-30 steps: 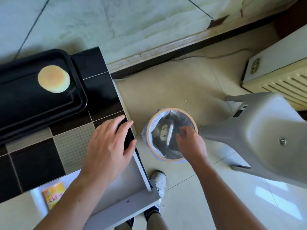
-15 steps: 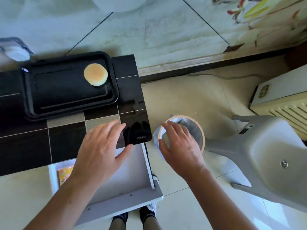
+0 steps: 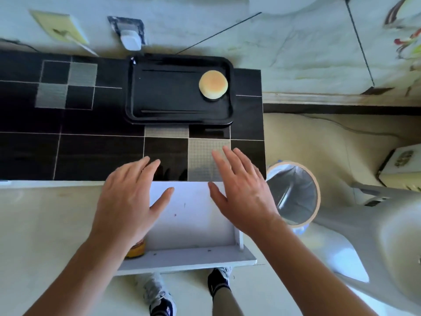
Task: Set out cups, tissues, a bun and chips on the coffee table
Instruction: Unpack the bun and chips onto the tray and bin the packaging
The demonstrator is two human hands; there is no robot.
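Observation:
A round golden bun (image 3: pixel 213 84) lies at the right end of a black tray (image 3: pixel 159 96) on the black tiled coffee table (image 3: pixel 91 151). My left hand (image 3: pixel 127 197) and my right hand (image 3: pixel 241 190) hover side by side, fingers straight and spread, over the table's near edge and an open white drawer (image 3: pixel 193 215). Neither hand holds anything. A yellow packet (image 3: pixel 135 249) shows in the drawer, mostly hidden under my left wrist.
A lined waste bin (image 3: pixel 293 192) stands on the floor right of the table. A grey plastic stool (image 3: pixel 382 236) lies beyond it, with a cream appliance (image 3: pixel 401 163) further right. A white plug adapter (image 3: pixel 129 41) sits on the wall. My feet are below the drawer.
My right hand has left the waste bin and come over the drawer next to the left hand. The view has swung left, showing more of the table.

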